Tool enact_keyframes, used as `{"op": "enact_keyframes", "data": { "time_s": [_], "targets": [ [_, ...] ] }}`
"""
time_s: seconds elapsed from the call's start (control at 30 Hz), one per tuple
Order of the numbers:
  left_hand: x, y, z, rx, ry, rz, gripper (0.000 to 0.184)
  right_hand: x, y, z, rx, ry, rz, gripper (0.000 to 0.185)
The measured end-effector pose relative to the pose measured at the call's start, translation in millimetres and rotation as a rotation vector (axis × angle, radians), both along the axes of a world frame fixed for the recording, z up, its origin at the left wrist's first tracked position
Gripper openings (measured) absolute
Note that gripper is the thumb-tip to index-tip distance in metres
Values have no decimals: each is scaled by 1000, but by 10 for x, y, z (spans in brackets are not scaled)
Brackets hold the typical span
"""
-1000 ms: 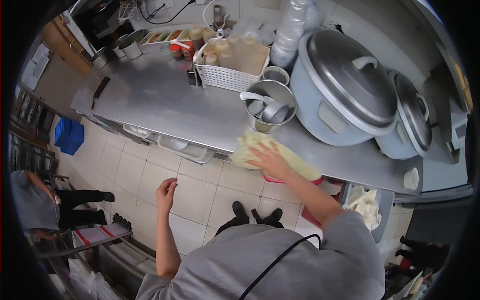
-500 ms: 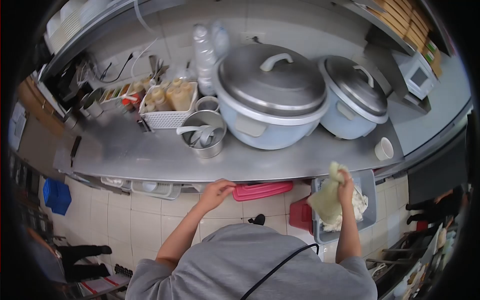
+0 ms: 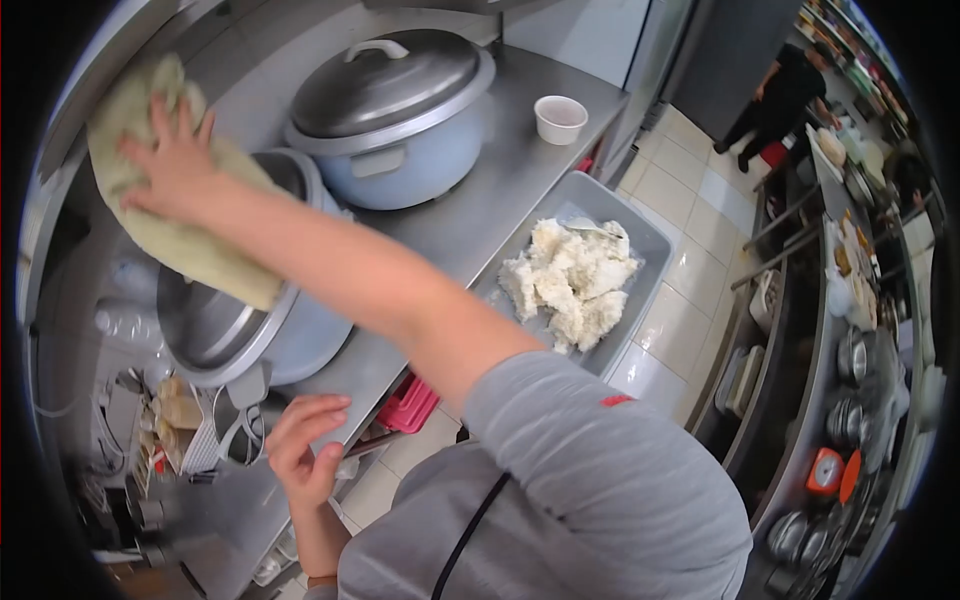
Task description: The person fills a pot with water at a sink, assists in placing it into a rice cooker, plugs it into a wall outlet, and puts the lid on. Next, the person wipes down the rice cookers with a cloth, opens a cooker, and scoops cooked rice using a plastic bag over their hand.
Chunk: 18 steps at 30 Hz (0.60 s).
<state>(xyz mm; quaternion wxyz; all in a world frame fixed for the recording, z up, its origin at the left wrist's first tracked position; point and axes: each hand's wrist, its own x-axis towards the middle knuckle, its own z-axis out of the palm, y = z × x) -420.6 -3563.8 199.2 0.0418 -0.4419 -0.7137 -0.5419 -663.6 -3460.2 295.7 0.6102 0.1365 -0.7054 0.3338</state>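
My right hand [image 3: 172,165] lies with fingers spread on a pale green cloth [image 3: 215,240], up at the far left above the larger cooker. The cloth covers part of that cooker's metal lid [image 3: 205,325]. Near the counter's front edge, my left hand [image 3: 308,440] is raised with its fingers apart and nothing in it. A second light blue cooker [image 3: 420,155] with its lid on stands further along the counter. Whether the cloth also touches the shelf edge behind it, I cannot tell.
A white cup [image 3: 560,120] stands on the steel counter [image 3: 500,200]. A grey tub [image 3: 648,235] holds white rice. A pink lid [image 3: 410,402] is below the counter. Another person [image 3: 787,98] in black stands at the back right, beyond shelves with pans.
The view has turned to the right. My right hand has moved with the cloth from the counter edge, past the rice tub, up above the large cooker. My left hand's fingers have spread.
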Motion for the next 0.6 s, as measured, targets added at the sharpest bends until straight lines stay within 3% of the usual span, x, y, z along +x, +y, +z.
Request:
{"op": "enact_keyframes", "data": {
  "time_s": [0.07,0.1,0.17,0.23,0.33,0.37,0.4,0.43,0.5,0.6],
  "targets": [
    [-4,109,-1,-32,37,-64,23,-104,-129,-181,66,-205,122,70],
    [-48,139,-58,-45,14,-77,22,-47,-43,-265,58,-207,106,70],
    [-109,129,-221,-94,-40,-79,21,319,275,-462,6,-115,314,62],
    [-165,63,-349,-165,-130,-85,18,721,721,-889,-89,-251,368,55],
    [-328,-222,-438,-205,-108,-18,17,1360,1346,-1868,-119,-444,226,42],
    [-404,-349,-378,-194,-86,62,16,1656,1456,-2162,-185,-565,237,40],
    [-549,-497,-305,-193,-9,132,18,2019,1542,-2355,-290,-906,199,40],
    [-731,-651,-216,-188,67,197,19,2289,1639,-2636,-241,-970,139,38],
    [-1154,-896,85,-271,96,369,28,2788,1785,-2953,-233,-1147,-24,36],
    [-2035,-882,501,-343,441,407,36,3157,1804,-3046,-331,-1180,-187,34]
  ]
}}
